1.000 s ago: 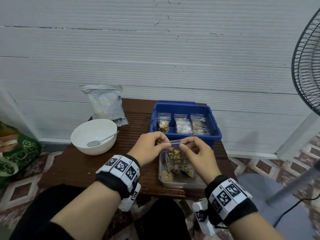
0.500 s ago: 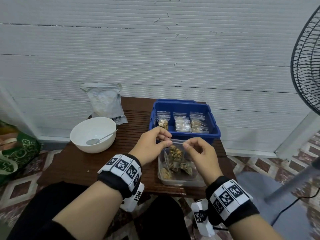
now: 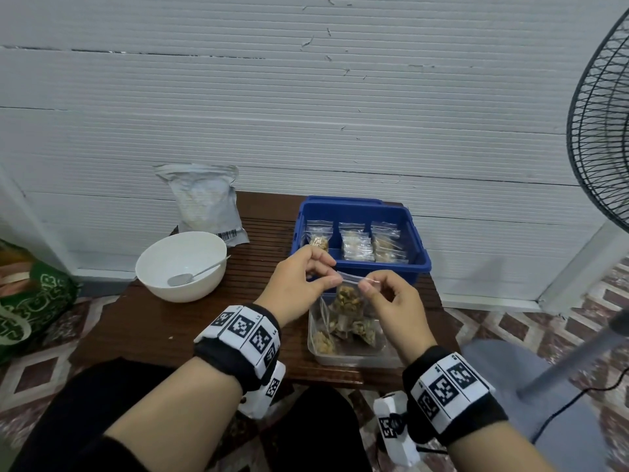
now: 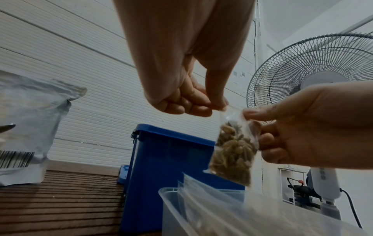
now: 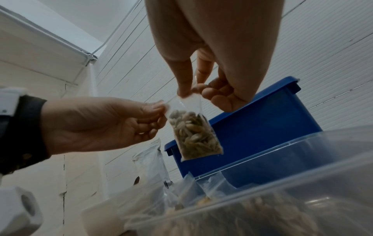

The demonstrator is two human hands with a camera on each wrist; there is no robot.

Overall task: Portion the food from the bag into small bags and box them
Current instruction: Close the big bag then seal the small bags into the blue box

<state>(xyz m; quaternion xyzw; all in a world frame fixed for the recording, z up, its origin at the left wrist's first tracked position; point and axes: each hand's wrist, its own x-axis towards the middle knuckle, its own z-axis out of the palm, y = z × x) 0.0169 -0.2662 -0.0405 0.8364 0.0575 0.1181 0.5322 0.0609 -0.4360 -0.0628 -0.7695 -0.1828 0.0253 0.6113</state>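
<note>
A small clear zip bag (image 3: 347, 299) filled with brownish seeds hangs above the clear plastic tub (image 3: 350, 360). My left hand (image 3: 331, 280) pinches the left end of its zip strip and my right hand (image 3: 367, 285) pinches the right end. The left wrist view shows the zip bag (image 4: 234, 148) hanging between the left hand (image 4: 220, 108) and right hand (image 4: 252, 118). In the right wrist view the zip bag (image 5: 195, 135) hangs under the right hand (image 5: 189, 93), with the left hand (image 5: 163, 108) beside it. The blue box (image 3: 419, 258) behind holds several filled small bags (image 3: 355, 245).
The grey food bag (image 3: 204, 206) leans on the wall at the back left of the brown table (image 3: 163, 332). A white bowl (image 3: 160, 267) with a spoon (image 3: 197, 272) stands left of my hands. A standing fan (image 3: 599, 131) is at the right, a green sack (image 3: 30, 301) on the floor at the left.
Both hands have risen a little with the small bag. Its zip strip is stretched out between the two pinches.
</note>
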